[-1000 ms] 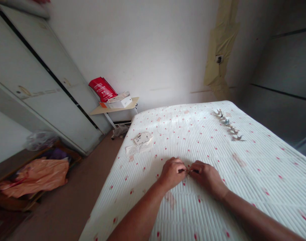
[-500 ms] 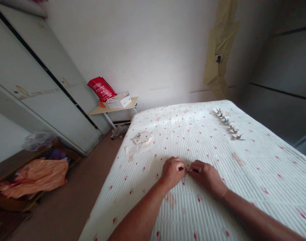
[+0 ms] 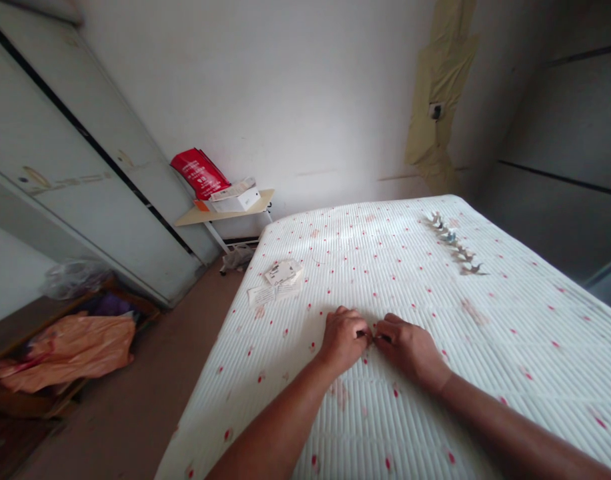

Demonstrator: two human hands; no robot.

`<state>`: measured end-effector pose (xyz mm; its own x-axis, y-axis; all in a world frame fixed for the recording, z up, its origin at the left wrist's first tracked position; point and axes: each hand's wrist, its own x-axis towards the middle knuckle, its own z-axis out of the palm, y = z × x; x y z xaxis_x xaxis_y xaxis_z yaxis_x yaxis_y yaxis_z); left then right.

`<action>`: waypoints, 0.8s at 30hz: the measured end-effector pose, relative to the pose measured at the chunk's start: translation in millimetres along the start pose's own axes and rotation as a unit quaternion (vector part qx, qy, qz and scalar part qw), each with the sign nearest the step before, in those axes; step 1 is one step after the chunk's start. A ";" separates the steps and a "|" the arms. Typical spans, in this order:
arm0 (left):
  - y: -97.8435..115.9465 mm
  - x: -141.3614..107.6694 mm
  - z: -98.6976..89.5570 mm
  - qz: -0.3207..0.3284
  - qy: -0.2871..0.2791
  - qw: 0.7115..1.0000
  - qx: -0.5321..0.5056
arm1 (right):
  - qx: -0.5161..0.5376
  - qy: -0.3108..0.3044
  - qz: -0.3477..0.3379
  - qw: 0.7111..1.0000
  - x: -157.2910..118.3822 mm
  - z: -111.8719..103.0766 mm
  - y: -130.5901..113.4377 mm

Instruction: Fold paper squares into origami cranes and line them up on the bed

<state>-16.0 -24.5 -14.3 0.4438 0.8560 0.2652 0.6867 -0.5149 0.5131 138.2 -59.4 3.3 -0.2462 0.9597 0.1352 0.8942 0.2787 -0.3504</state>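
Note:
My left hand [image 3: 344, 339] and my right hand [image 3: 409, 347] are close together, low over the white ribbed bed cover [image 3: 385, 427] with red dots. The fingers of both are pinched, thumbs and fingertips nearly meeting. Whatever lies between them is too small and too hidden to make out. Beyond my left hand lie printed paper pieces [image 3: 280, 280], some stacked and one flat in front. Farther off to the right, a row of several small folded paper figures [image 3: 454, 244], shaped like birds, stands on the cover.
At the back left, a small side table [image 3: 205, 215] carries a red bag [image 3: 199, 173] and a white box [image 3: 240, 200]. Pale cabinets [image 3: 85, 160] line the left wall. An orange plastic bag [image 3: 80, 350] lies on a low wooden piece there. The wall has a taped socket [image 3: 436, 111].
Both hands stay pinched together at nearly the same spot, with only slight finger movement. The whole view has shifted a little.

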 end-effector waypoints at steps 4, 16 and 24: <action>-2.6 1.7 0.0 0.021 0.000 1.000 -0.002 | -0.011 0.011 0.005 1.000 0.6 2.9 1.5; -2.8 1.3 -0.6 0.054 0.001 0.998 0.037 | -0.073 -0.007 0.010 0.997 4.6 5.4 -3.8; -8.6 1.3 -0.7 0.048 0.006 0.999 -0.008 | 0.066 0.007 -0.008 0.998 1.2 5.6 11.6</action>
<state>-21.7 -18.9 -17.7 0.5003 0.8031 0.3237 0.6313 -0.5942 0.4985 146.2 -54.8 -5.7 -0.2548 0.9546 0.1543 0.8323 0.2978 -0.4676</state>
